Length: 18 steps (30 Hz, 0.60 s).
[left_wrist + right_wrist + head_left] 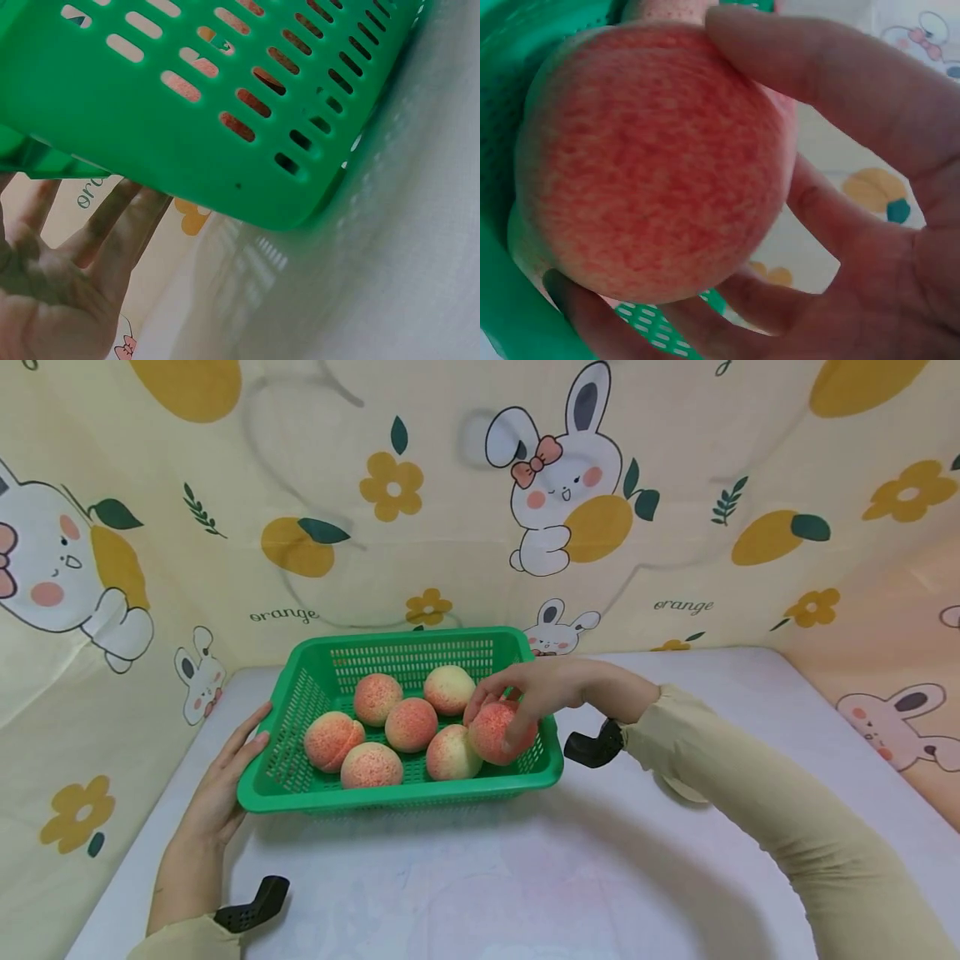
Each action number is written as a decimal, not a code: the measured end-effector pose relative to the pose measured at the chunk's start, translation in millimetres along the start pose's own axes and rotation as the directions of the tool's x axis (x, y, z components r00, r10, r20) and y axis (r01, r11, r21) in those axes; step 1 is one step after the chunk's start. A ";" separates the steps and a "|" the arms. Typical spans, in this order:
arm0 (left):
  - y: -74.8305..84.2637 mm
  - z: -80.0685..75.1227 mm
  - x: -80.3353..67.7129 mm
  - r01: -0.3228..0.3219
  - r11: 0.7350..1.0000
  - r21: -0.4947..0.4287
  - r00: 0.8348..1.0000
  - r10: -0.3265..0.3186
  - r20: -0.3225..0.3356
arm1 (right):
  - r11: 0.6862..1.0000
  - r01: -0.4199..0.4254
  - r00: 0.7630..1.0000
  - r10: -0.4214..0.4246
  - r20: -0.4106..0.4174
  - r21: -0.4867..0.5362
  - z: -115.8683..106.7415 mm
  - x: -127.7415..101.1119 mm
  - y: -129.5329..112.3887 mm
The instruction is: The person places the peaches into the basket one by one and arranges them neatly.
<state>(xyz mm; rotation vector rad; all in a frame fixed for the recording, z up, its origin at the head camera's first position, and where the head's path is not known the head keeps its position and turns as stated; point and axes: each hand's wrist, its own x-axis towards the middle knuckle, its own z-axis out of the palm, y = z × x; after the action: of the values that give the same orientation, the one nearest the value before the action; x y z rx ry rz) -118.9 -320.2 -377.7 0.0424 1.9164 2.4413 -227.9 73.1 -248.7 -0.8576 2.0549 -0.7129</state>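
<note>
My right hand (536, 689) reaches in over the right end of the green basket (300, 693), fingers curled round a red-blushed peach (497, 732). From the right wrist view the peach (649, 157) fills my palm, with my fingers (840, 97) wrapped over its top and under it, the basket wall just behind. My left hand (225, 777) lies flat with straight fingers against the basket's left outer wall, holding nothing; the left wrist view shows those fingers (112, 217) spread beside the slotted side (150, 112). Six other peaches (410, 724) sit together on the basket floor, the held one touching the pale one at the front right. The basket stands on a white table (525, 877), near the back, in front of a cloth backdrop (450, 485) printed with rabbits and oranges.
</note>
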 end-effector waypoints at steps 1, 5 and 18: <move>-0.3 0.0 0.1 0.001 1.000 0.001 1.000 -0.001 -0.002 | 1.000 0.002 1.000 -0.002 0.021 -0.015 1.0 1.3 -0.6; -1.6 0.3 0.6 0.005 1.000 0.006 1.000 -0.005 -0.001 | 0.998 0.005 0.996 0.000 0.084 -0.062 6.0 5.6 -1.1; -2.1 -1.7 0.7 -0.004 1.000 0.008 1.000 0.004 -0.001 | 0.999 -0.023 1.000 0.023 0.014 0.026 3.9 -4.4 4.5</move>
<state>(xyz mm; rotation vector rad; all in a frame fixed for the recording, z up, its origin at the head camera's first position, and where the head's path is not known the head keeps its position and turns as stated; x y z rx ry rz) -119.6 -321.3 -380.1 0.0453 1.9280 2.4373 -224.1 78.6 -252.0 -0.8204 2.0358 -0.7178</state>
